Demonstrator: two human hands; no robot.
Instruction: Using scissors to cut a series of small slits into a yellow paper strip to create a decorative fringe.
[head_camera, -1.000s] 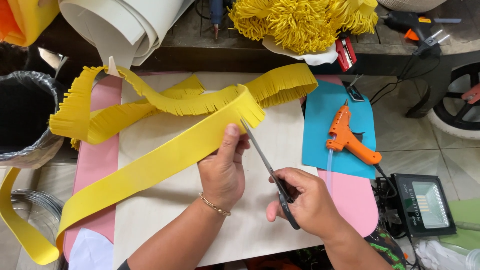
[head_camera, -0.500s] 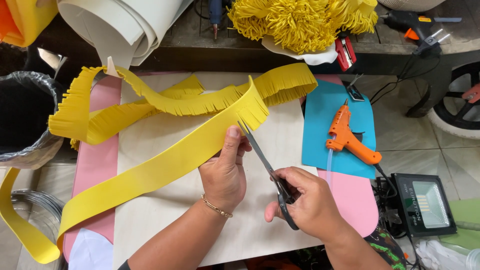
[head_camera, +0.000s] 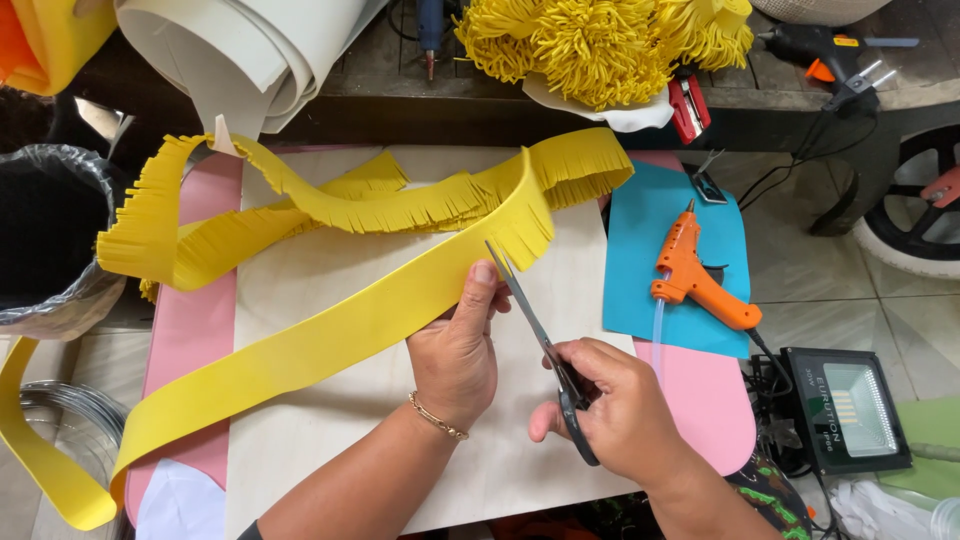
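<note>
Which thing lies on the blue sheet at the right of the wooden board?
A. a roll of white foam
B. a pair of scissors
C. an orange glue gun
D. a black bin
C: the orange glue gun lies on the blue sheet, while the scissors are in the right hand.

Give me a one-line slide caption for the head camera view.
Left hand holds a yellow foam strip while the right hand snips fringe with scissors over a board.

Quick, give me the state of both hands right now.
Left hand: closed, pinching the yellow foam strip.
Right hand: closed around the scissors, blades at the strip's edge.
</note>
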